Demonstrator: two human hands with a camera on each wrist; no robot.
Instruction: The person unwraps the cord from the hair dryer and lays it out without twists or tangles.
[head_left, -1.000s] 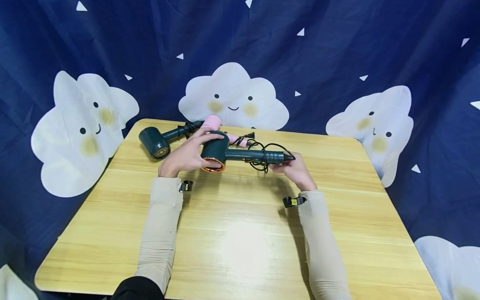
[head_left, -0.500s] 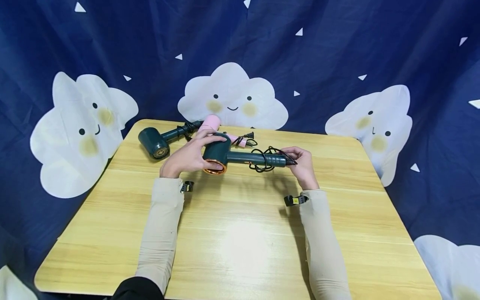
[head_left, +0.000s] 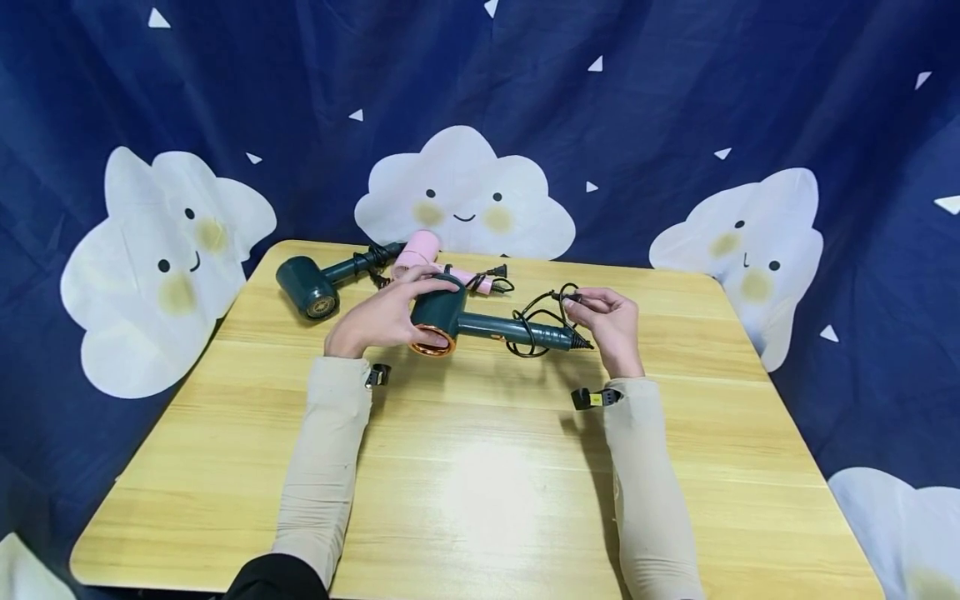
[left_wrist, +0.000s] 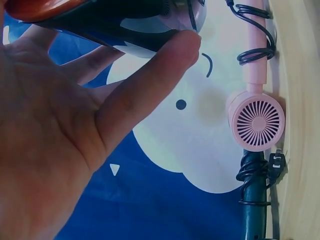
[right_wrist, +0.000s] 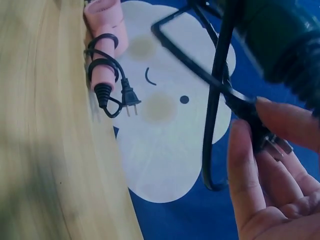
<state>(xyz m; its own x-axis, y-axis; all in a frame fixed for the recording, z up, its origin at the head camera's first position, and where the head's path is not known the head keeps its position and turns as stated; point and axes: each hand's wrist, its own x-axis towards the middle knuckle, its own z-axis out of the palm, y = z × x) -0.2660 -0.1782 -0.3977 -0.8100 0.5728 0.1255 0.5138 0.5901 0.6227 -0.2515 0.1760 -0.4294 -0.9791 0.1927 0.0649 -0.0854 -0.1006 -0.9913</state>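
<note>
A deep blue fabric curtain [head_left: 645,108] printed with smiling white clouds [head_left: 465,192] hangs behind the pale wooden table [head_left: 487,467] with rounded corners. My beige sleeves [head_left: 322,450] reach across it towards the far edge. Short of the middle of that edge, raised above the tabletop, I hold a dark green hair dryer with a copper-coloured rim [head_left: 480,324], its handle pointing towards the right edge and the rim facing my side. A second dark green hair dryer [head_left: 315,287] lies by the far left corner, black cord wound round its handle. Near the far edge, beside that handle's end, lies a pale pink hair dryer [head_left: 418,250]; I cannot tell whether the two touch. My left hand [head_left: 382,315] is clamped round the raised dryer's barrel, thumb at the rim. My right hand [head_left: 611,329] has thumb and fingertips pinched together on the black two-pin plug [right_wrist: 257,131], just above the handle's end. The black cord [right_wrist: 214,100] loops loosely around that handle.
</note>
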